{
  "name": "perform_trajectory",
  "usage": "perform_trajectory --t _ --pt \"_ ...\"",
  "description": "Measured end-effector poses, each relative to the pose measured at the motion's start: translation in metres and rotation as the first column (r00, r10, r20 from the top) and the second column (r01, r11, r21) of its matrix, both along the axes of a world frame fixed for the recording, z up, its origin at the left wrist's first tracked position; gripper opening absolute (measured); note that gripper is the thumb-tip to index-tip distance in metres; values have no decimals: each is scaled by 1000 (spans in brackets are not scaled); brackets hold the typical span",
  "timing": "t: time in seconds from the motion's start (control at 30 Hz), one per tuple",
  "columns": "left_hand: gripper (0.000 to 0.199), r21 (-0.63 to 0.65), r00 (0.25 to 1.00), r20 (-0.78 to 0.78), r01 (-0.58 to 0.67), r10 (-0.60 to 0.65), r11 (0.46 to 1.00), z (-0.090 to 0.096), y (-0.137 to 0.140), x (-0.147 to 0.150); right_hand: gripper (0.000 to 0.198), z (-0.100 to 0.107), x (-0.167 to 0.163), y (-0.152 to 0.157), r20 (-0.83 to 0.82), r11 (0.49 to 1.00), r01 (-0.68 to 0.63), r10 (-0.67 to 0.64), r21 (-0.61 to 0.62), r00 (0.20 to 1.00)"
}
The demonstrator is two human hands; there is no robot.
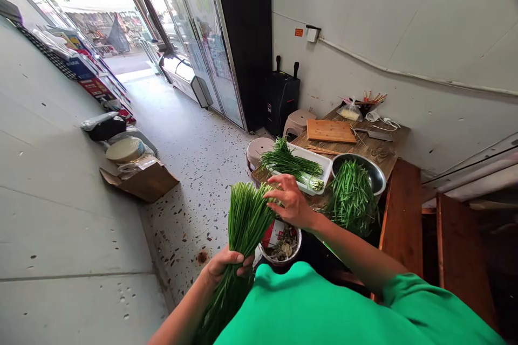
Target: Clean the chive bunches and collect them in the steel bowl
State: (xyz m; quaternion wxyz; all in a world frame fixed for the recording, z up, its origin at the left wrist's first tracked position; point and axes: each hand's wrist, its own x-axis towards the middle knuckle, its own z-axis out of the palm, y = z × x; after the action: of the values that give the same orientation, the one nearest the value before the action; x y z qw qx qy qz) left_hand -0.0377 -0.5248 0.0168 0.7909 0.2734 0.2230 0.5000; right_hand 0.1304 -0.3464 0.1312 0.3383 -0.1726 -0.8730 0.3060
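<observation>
Head cam: landmark = white tray (pixel 324 160). Bunch of green stalks (pixel 251 221) sits L of tray & on wearer's side of it, held in mid-air, paler ends up. L hand (pixel 226 263) wraps it partway down, thumb in front, fingers curled & pressed in round stalks; long leaves hang below grip. R hand (pixel 292 204), by wearer's side of tray, is at bunch's upper edge: fingers spread & bent, no stalk clearly seen betw. tips. Contact w/ outermost stalks: can't tell.

Also: 2nd bunch (pixel 289 161) lying in tray; metal bowl (pixel 377 173) w/ heaped greens (pixel 351 191) just R of tray; tub of dry scraps (pixel 277 264) on wearer's side of tray.

Technique (my judgement): L grip firm enough that stalks don't slide, not so tight they bruise; prob. tender. Keep paler ends approx. level & fanned so odd bits show. R fingertips should work singly, lightly, from outer edge inward; a hard tug might drag neighbours out or snap them. Holding bunch clear of tray avoids mixing w/ 2nd bunch.
</observation>
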Motion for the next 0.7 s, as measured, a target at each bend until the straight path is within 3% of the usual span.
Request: perform_trajectory --t 0.03,0.1,0.2,0.27,0.37,0.47,0.53,0.63,0.7 --pt "21 4 1000 13 5 -5 1000 -1 0 -1 18 2 -1 4 32 997 -43 41 64 999" --pt "22 12 1000 25 5 -5 1000 -2 -2 -1 12 6 -3 16 47 997 -69 67 46 997" --pt "21 9 1000 -15 11 -11 1000 0 -4 -2 23 9 -1 32 -41 971 147 -158 -187 987" --pt "22 -1 998 -58 14 -14 1000 4 -5 -3 29 11 -1 32 -63 944 230 -251 -237 966" --pt "25 -6 987 -161 14 -14 1000 10 -4 -5 26 13 -10 14 -18 993 79 -81 -87 997" --pt "24 -8 958 -285 1 -4 1000 16 -2 -7 39 16 -27 4 32 999 -48 49 -9 998" --pt "21 -13 948 -319 1 -5 1000 18 -2 -8 26 22 -36 13 13 991 -82 84 -104 996" --pt "21 -35 942 -334 13 -24 999 17 -3 -8 33 35 -37 34 -101 950 85 -121 -300 988" --pt "24 -51 942 -335 9 -26 999 15 -3 -7 32 42 -37 37 -114 958 83 -118 -275 986"
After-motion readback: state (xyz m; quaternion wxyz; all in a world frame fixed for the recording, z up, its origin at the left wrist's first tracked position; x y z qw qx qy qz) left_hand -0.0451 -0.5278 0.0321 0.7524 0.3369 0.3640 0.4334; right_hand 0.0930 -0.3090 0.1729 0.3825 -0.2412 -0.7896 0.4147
